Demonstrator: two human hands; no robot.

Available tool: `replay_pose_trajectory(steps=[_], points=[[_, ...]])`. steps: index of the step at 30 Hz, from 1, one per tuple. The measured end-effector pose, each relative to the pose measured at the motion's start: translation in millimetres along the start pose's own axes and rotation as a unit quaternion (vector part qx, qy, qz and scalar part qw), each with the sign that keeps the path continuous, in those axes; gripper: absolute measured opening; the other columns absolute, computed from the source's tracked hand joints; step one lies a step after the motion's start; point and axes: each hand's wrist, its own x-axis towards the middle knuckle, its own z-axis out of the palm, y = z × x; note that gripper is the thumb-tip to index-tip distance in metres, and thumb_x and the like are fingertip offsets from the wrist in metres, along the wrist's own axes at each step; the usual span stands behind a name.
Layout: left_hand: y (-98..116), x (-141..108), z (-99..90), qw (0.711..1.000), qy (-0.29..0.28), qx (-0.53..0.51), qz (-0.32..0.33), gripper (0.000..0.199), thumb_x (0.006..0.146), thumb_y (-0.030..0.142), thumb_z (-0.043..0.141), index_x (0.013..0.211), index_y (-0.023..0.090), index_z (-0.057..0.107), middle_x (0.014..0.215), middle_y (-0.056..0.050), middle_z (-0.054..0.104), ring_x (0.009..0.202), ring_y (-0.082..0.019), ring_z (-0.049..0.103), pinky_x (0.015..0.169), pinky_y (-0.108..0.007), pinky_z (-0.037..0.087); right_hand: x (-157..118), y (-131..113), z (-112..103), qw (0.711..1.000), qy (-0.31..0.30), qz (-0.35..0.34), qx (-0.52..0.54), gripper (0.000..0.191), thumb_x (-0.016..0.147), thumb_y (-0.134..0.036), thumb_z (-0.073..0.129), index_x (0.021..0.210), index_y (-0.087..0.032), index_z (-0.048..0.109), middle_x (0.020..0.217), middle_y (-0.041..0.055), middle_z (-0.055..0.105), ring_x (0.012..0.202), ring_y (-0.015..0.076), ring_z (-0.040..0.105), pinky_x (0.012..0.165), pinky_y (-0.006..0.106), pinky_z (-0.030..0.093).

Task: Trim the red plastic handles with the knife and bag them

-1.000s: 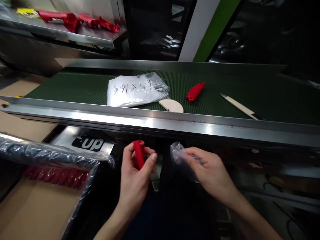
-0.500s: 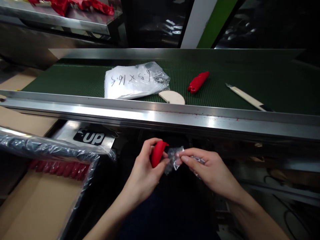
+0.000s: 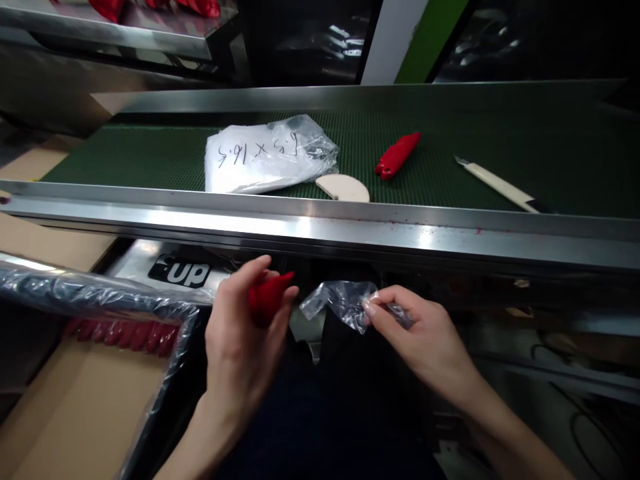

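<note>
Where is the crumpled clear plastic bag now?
The bag is below the head view's centre, pinched in the right hand, right of the red piece in the left hand.

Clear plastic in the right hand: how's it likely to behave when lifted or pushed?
The clear plastic is probably floppy: it creases and crumples beyond the right hand's pinch. Likely very light, looking thin and see-through. Its glossy sheen suggests it may be slippery.

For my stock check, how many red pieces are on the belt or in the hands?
2: one red piece in the left hand, another on the belt. More may be hidden.
</note>
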Motion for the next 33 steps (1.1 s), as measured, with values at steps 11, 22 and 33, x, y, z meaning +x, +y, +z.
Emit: replay_pose_trajectory(steps=[11,22,33], points=[[26.3,-16.4,22.4,0.823,-0.276,-0.369,-0.332,0.042,0.084,0.026,0.07,0.119,0.025,0.046,0.091,0.002,0.06,0.081,-0.011,0.057,0.073,-0.021,0.048,-16.4,-9.5,-0.5,0.99,-0.11,-0.078,-0.045,0.013,0.093,-0.026,0.051,0.087,-0.024,0.063,0.075,-0.0048,0.063,0.064,0.009,0.055,0.06,0.021,0.041],[15.9,-17.5,24.8,0.952,-0.277,-0.072,-0.106,0.064,0.082,0.012,0.055,0.138,0.031,0.03,0.105,-0.003,0.061,0.09,-0.019,0.061,0.08,-0.033,0.048,0.9,-24.4,-15.0,0.988,-0.04,-0.134,-0.061,0.026,0.09,-0.041,0.06,0.114,-0.029,0.061,0.096,-0.0006,0.062,0.083,0.0132,0.058,0.073,0.023,0.046],[-1.4,-14.0,22.6,0.964,-0.189,-0.098,-0.16,0.038,0.086,0.018,0.057,0.121,0.027,0.045,0.097,0.001,0.061,0.084,-0.015,0.057,0.079,-0.028,0.044,-2.9,-0.1,-34.5,0.984,0.056,-0.135,0.099,0.015,0.088,-0.027,0.067,0.101,-0.032,0.073,0.081,-0.0035,0.068,0.056,0.0057,0.054,0.05,0.017,0.046]])
